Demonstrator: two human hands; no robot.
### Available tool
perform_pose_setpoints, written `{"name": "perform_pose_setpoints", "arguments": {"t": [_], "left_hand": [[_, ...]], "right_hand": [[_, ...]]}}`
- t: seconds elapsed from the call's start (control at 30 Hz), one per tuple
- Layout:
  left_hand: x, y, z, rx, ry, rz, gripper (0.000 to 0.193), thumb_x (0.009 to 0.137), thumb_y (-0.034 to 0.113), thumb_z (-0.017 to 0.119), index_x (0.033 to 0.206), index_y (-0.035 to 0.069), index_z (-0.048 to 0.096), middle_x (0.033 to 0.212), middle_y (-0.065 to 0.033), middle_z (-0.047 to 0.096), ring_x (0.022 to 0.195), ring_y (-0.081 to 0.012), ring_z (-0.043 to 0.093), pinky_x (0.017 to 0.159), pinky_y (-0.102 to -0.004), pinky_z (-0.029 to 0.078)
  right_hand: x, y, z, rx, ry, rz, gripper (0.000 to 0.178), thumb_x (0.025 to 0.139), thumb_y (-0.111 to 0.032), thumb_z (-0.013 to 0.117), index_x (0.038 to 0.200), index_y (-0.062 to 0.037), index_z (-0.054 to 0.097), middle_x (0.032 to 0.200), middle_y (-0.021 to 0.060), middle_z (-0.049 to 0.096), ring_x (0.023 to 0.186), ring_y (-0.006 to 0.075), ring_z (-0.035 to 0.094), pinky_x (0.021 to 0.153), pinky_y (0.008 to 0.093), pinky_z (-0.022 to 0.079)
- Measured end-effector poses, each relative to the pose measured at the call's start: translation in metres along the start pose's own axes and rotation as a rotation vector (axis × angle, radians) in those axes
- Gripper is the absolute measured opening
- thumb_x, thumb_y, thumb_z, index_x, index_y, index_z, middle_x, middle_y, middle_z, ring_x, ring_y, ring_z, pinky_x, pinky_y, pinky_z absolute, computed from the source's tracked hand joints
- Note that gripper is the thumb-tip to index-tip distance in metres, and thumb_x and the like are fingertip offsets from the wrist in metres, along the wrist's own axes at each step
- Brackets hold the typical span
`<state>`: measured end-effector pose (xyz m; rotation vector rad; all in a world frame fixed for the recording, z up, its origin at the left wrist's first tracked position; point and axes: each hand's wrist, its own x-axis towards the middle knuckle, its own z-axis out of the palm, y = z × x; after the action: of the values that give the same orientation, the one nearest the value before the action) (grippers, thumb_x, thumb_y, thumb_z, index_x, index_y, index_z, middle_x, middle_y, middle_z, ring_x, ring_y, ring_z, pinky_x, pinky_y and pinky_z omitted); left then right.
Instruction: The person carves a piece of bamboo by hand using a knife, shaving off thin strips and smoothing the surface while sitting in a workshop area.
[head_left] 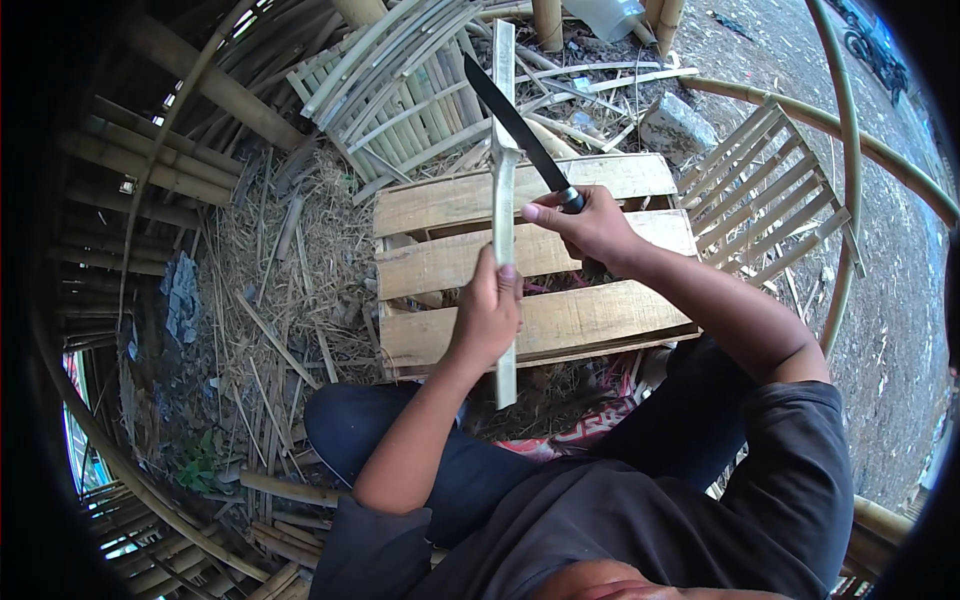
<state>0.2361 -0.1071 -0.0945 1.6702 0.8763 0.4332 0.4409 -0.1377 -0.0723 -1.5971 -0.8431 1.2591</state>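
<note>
My left hand (pixel 490 311) is closed around the lower part of a long, pale bamboo strip (pixel 504 205), which stands nearly upright in the view above a wooden crate (pixel 450 272). In my right hand (pixel 592 231) is the dark handle of a knife with a long black blade (pixel 518 128). The blade points up and to the left, crossing the strip near its upper part. A rough, raised spot shows on the strip just below the blade. The crate's slatted top lies under both hands.
Split bamboo strips and a slatted panel (pixel 420 105) lie at the far left of the crate. Another slatted bamboo panel (pixel 765 195) leans at the right, near a pale stone block (pixel 678 127). Shavings (pixel 270 260) litter the ground at left. Curved bamboo poles (pixel 848 150) frame the right side.
</note>
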Motion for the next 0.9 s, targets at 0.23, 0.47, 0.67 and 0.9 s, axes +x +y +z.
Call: {"name": "perform_pose_setpoints", "arguments": {"t": [0.23, 0.47, 0.67, 0.9], "left_hand": [[0.0, 0.0, 0.026, 0.093, -0.249, 0.163, 0.063, 0.106, 0.027, 0.044, 0.155, 0.008, 0.01, 0.098, -0.0111, 0.058, 0.085, -0.0232, 0.065, 0.08, -0.0406, 0.053], [-0.003, 0.004, 0.031, 0.168, -0.223, 0.183, 0.087, 0.102, 0.034, 0.054, 0.159, 0.015, -0.009, 0.108, -0.0139, 0.058, 0.097, -0.0254, 0.065, 0.089, -0.0408, 0.052], [0.001, 0.013, 0.031, 0.353, -0.105, 0.259, 0.091, 0.098, 0.033, 0.061, 0.16, 0.017, -0.003, 0.111, -0.015, 0.059, 0.097, -0.0244, 0.065, 0.088, -0.0398, 0.053], [0.003, 0.003, 0.036, 0.174, -0.231, 0.22, 0.082, 0.1, 0.02, 0.059, 0.16, 0.017, 0.003, 0.135, -0.015, 0.05, 0.113, -0.025, 0.062, 0.084, -0.0367, 0.059]], "right_hand": [[-0.015, 0.002, -0.017, -0.131, 0.116, -0.215, 0.051, 0.077, -0.037, 0.088, 0.101, 0.0032, 0.07, 0.056, -0.0067, 0.051, 0.048, 0.0006, 0.041, 0.043, 0.021, 0.029], [-0.031, -0.004, -0.019, -0.091, 0.125, -0.275, 0.05, 0.076, -0.035, 0.089, 0.102, 0.0029, 0.07, 0.057, -0.0086, 0.05, 0.048, 0.0001, 0.04, 0.044, 0.0215, 0.027], [-0.038, -0.01, -0.018, -0.003, 0.117, -0.247, 0.05, 0.079, -0.032, 0.088, 0.108, 0.004, 0.069, 0.058, -0.0084, 0.049, 0.051, 0.0003, 0.04, 0.045, 0.0216, 0.029], [-0.03, 0.006, -0.023, -0.157, 0.16, -0.345, 0.034, 0.085, -0.02, 0.081, 0.102, 0.0068, 0.068, 0.066, -0.0039, 0.056, 0.059, 0.0031, 0.049, 0.053, 0.0234, 0.041]]}}
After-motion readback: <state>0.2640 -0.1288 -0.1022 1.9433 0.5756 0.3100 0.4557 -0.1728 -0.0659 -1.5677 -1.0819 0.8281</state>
